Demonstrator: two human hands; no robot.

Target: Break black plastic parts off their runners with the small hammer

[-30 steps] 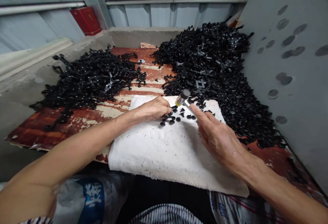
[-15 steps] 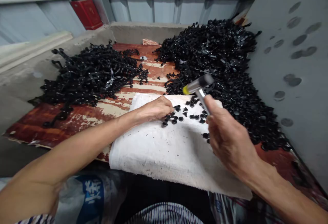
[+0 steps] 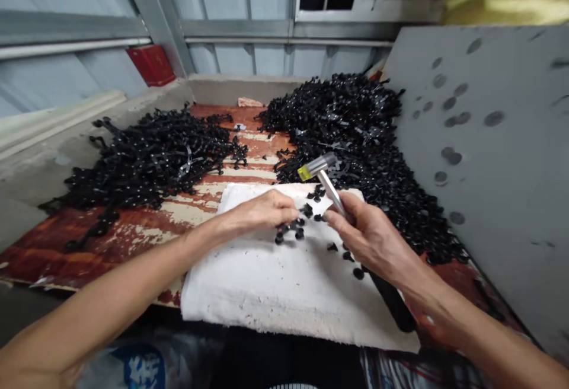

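My right hand (image 3: 371, 236) is closed round the shaft of a small hammer (image 3: 316, 166), whose metal head with a yellow face hangs just above the far edge of a white cloth pad (image 3: 284, 276). My left hand (image 3: 260, 210) rests on the pad with fingers curled, pinching a black plastic strip with round studs (image 3: 288, 229). Loose black studs (image 3: 351, 258) lie scattered on the pad around both hands.
A worn red board (image 3: 133, 223) carries a pile of black strips (image 3: 146, 155) on the left and a bigger heap of black parts (image 3: 355, 134) on the right. A grey panel (image 3: 484, 158) leans at the right. A red box (image 3: 151, 64) sits on the ledge.
The hammer rose, then came back down towards the pad. My left hand stayed on the black strip. More loose studs lie on the pad. The camera tilted up a little.
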